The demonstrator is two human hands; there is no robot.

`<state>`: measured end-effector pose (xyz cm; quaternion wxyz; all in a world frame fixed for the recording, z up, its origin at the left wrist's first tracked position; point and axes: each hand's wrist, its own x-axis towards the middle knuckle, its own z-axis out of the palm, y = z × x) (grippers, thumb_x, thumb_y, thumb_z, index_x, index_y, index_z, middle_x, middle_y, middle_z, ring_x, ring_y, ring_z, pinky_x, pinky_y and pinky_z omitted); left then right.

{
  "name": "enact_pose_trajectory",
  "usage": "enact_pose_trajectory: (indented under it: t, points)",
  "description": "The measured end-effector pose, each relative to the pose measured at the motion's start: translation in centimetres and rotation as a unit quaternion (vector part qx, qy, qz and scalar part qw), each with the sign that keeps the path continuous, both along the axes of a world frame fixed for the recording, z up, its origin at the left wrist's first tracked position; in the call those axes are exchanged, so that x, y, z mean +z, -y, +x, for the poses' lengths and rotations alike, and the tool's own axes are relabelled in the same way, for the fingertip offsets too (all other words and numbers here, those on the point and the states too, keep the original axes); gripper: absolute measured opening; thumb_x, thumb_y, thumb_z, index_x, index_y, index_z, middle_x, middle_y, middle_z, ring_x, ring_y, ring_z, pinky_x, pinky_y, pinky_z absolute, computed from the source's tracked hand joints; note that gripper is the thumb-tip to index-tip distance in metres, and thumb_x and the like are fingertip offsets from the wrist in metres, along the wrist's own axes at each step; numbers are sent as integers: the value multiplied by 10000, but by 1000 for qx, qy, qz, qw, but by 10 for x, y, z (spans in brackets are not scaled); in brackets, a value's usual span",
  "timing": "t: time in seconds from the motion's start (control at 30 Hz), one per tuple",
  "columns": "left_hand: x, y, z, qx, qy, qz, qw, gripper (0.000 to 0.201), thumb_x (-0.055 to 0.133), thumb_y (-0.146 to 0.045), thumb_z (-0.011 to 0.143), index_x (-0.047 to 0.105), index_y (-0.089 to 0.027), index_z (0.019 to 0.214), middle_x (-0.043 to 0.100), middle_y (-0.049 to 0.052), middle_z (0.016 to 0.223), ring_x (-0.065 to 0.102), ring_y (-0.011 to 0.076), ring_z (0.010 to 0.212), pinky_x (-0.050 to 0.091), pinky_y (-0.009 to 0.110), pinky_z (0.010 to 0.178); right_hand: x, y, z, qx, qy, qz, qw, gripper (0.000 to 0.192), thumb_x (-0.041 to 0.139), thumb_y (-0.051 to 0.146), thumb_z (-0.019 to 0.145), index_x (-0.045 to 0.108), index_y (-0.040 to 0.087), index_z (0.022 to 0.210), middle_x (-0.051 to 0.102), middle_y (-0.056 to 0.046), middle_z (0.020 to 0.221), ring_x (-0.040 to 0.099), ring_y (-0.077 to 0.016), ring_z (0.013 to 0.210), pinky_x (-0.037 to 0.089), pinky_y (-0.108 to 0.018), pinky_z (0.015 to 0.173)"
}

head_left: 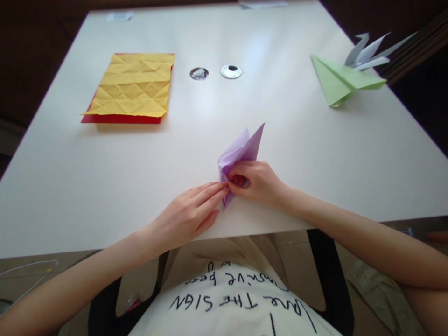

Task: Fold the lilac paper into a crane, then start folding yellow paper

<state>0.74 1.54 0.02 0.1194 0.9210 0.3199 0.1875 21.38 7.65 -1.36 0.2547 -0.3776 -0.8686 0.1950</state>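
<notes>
paper: I see a folded lilac paper piece [241, 151] on the white table [70, 177], near its front edge
right hand [257, 181]: pinches its lower corner
left hand [191, 212]: flat, fingertips touching the same corner

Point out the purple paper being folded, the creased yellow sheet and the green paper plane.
purple folded paper [245, 148], head view, on its raised upper flap.
creased yellow sheet [135, 84], head view, on its middle.
green paper plane [338, 81], head view, on its broad wing.
</notes>
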Motion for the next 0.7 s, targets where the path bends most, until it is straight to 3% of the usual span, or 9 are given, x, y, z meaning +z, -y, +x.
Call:
enact_pose_trajectory:
  t: [0.3, 0.43, 0.53, 0.7]
  points:
    - [0, 2, 0, 11, -3, 69, 998, 312, 518, -207, 869, 541, -99, 1160, 613, 121, 1158, 570, 221, 1067, 496, 342, 899, 3, 3, 0, -5, 11, -35, 999, 184, 577, 233, 739, 524, 161, 578, 564, 3, 577, 455, -90, 525, 325, -217, 522]
    - [2, 8, 17, 112, 3, 64, 992, 223, 539, -304, 849, 590, -122, 967, 658, 84, 971, 606, 210, 894, 511, 327, 736, 9, 8, -4, -31, 20, -67, 997, 241, 571, 242, 748, 477, 167, 539, 513, 27, 519, 408, -77, 491, 279, -223, 497]
    - [1, 12, 32, 188, -37, 57, 980, 155, 504, -263, 839, 562, -158, 741, 613, 53, 762, 569, 192, 731, 458, 311, 597, 11, 14, -6, -56, 32, -85, 994, 257, 563, 256, 752, 461, 171, 533, 495, 35, 516, 389, -74, 485, 260, -229, 491]
    - [-3, 15, 42, 220, -72, 74, 970, 156, 456, -159, 822, 528, -177, 684, 532, 22, 641, 492, 169, 612, 378, 306, 521, 13, 19, -7, -79, 39, -95, 992, 266, 563, 260, 746, 442, 172, 527, 496, 30, 530, 393, -77, 494, 255, -235, 497]
